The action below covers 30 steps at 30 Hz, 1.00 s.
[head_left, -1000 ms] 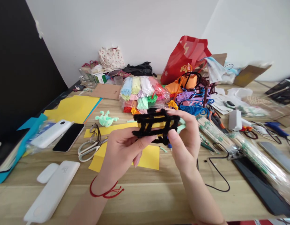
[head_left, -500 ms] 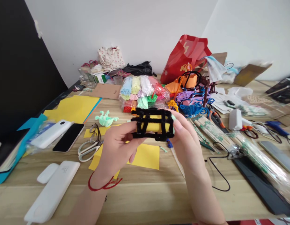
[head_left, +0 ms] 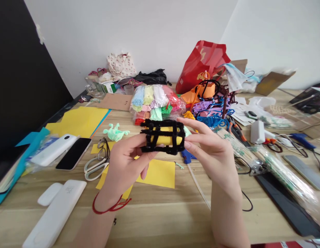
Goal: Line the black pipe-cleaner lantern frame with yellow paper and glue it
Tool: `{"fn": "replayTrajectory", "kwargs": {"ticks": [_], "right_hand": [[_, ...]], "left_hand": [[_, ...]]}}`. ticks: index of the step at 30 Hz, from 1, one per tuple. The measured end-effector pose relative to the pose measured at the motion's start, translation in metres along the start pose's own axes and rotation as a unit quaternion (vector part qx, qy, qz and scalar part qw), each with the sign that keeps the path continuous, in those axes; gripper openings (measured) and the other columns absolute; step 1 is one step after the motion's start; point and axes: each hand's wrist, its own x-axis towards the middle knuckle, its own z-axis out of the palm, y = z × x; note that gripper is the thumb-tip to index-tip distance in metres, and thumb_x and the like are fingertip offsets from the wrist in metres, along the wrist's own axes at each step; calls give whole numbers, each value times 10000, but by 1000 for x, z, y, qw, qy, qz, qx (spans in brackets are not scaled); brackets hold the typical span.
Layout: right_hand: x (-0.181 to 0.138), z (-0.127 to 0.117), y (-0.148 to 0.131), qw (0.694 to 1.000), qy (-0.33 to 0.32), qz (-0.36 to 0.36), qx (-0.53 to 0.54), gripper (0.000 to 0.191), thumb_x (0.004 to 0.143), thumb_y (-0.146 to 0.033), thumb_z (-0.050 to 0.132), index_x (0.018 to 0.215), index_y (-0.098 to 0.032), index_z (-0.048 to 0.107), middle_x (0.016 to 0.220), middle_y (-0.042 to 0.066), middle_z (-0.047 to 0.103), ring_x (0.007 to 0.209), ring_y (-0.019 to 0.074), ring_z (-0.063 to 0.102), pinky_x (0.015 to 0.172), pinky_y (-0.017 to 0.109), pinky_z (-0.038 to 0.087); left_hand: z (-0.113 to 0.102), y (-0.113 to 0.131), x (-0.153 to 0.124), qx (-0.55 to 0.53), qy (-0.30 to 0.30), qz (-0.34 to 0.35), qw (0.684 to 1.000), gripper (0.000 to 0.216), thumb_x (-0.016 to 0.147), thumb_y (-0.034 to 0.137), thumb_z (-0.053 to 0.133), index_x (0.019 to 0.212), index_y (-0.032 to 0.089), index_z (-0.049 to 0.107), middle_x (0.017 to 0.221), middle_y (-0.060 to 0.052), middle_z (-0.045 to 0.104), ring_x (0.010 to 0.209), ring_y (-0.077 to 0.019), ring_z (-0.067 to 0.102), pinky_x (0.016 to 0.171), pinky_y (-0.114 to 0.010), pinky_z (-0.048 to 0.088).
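Observation:
Both hands hold up a small cage-like frame of black pipe cleaners (head_left: 174, 134), with a yellow paper piece (head_left: 163, 140) inside its bars. My left hand (head_left: 128, 156) pinches the frame's left end between thumb and fingers. At the right end, the fingers and thumb of my right hand (head_left: 214, 151) grip its edge; a bit of pale green (head_left: 187, 131) shows behind them. Below the hands lie yellow paper sheets (head_left: 160, 174) and a blue glue gun (head_left: 187, 156), partly hidden. Scissors with white handles (head_left: 95, 168) rest left of my left hand.
A pale green pipe-cleaner piece (head_left: 115, 132) and a phone (head_left: 73, 153) lie to the left. Bagged pipe cleaners (head_left: 157, 100) and a red bag (head_left: 201, 67) stand at the back. On the right are orange-handled pliers (head_left: 237, 132), bagged sticks (head_left: 284, 175) and a black cable (head_left: 249, 201).
My right hand has turned and shifted its fingers along the frame's right end, uncovering more of the glue gun. The frame has moved slightly left in view.

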Motion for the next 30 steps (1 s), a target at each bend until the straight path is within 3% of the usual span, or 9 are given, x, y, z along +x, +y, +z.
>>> {"fn": "replayTrajectory", "kwargs": {"ticks": [4, 9, 15, 21, 24, 30], "right_hand": [[1, -3, 0, 1000, -28, 3, -1, 179, 880, -181, 748, 932, -343, 803, 1277, -7, 724, 1218, 252, 662, 1038, 473, 554], [-1, 0, -2, 1000, -1, -9, -10, 221, 870, -151, 752, 955, -349, 798, 1244, -17, 735, 1174, 215, 678, 1029, 424, 564], [-2, 7, -1, 1000, 1, 3, -15, 159, 876, -184, 742, 926, -325, 795, 1212, 12, 744, 1164, 239, 683, 995, 443, 579], [-4, 11, 1, 1000, 15, 4, -4, 202, 897, -158, 702, 978, -323, 787, 1211, 30, 736, 1181, 240, 675, 1011, 445, 556], [-5, 10, 1, 1000, 22, 16, -12, 176, 891, -166, 710, 945, -313, 789, 1185, 33, 745, 1153, 244, 686, 996, 453, 559], [-3, 11, 1, 996, 81, 42, -10, 81, 888, -232, 707, 846, -267, 768, 1106, 52, 747, 1098, 244, 693, 968, 443, 567]], "left_hand": [[-1, -7, 3, 23, 20, 13, 999, 44, 780, 156, 731, 772, 195, 712, 618, 45, 641, 278, -32, 437, 269, -143, 322], [4, -8, 2, 53, 27, 48, 997, 73, 775, 186, 758, 733, 204, 702, 539, 67, 589, 294, -38, 421, 276, -156, 291], [18, -9, -5, 161, 183, 87, 966, 240, 756, 253, 805, 623, 195, 614, 469, 76, 485, 389, -55, 407, 340, -177, 294], [29, -27, -12, 190, 249, 132, 940, 248, 806, 300, 782, 648, 204, 617, 521, 66, 550, 453, -70, 461, 410, -188, 372], [31, -28, -13, 188, 234, 128, 945, 208, 826, 329, 769, 695, 215, 656, 534, 59, 577, 454, -81, 477, 416, -202, 392], [32, -17, -9, 178, 127, 149, 964, 36, 843, 250, 714, 850, 217, 704, 570, 54, 647, 466, -101, 573, 491, -222, 490]]}}
